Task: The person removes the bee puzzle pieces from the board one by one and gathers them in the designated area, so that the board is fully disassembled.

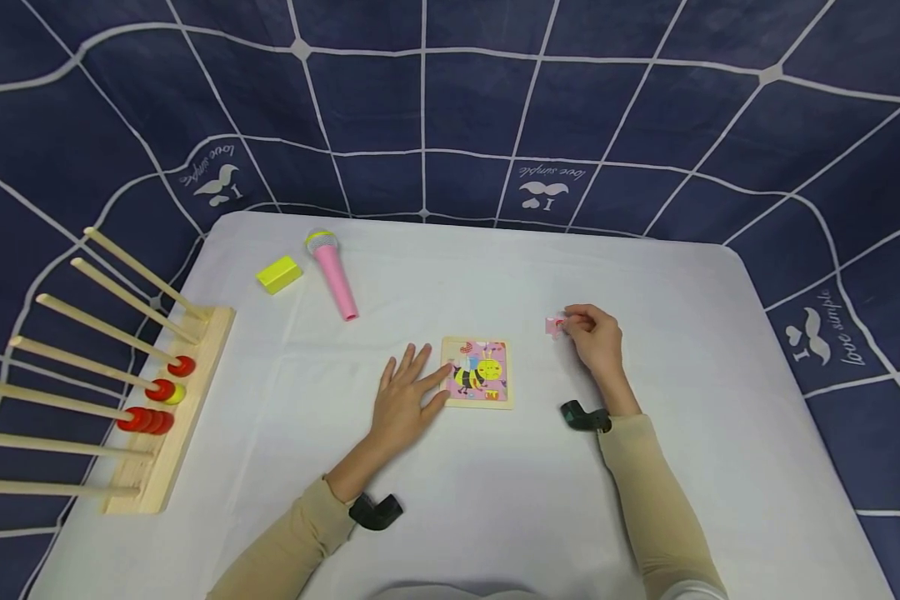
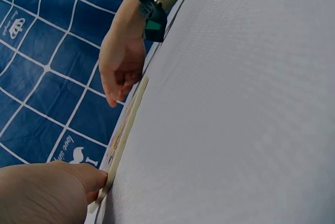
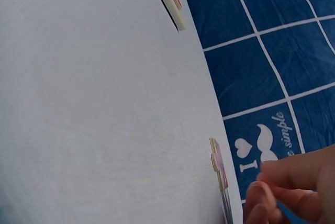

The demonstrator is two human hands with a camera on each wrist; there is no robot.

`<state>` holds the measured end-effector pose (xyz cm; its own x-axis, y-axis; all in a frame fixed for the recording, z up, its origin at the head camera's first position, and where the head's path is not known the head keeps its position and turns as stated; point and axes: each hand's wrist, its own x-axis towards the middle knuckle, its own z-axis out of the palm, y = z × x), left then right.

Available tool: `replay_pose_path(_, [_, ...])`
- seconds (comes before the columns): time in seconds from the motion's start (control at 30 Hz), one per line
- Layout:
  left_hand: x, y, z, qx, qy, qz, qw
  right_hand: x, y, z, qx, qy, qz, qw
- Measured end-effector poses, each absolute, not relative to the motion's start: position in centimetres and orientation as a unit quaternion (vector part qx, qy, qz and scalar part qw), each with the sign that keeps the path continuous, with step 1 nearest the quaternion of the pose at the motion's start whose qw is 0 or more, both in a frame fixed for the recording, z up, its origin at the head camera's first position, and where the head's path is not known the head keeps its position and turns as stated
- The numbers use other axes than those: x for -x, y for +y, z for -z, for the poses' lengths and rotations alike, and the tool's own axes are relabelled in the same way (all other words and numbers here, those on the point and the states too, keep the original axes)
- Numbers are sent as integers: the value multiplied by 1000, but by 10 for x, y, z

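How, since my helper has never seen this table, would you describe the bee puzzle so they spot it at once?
Near the middle of the white table, find the left hand. It touches one edge of the bee puzzle, a squarish board with a striped yellow bee on pink. Unlike the loose pink piece by the right hand, it has a pale wooden border.

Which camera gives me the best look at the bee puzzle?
The head view: it shows the bee puzzle from above, with its picture in plain sight. The left wrist view shows it nearly edge-on, and the right wrist view catches only one end.
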<state>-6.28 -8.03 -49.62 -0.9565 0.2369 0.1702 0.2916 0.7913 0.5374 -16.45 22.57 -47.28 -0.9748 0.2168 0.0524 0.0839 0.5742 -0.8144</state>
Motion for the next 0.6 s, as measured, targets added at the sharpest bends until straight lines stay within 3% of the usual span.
replay_pose_path(0.2, [63,-80,496,140,-945,291,49,161,211,469,83,-841,-527,89])
replay_pose_path(0.6, [62,-80,495,137,-947,287,39,142,156,456,-34,-858,-512,8])
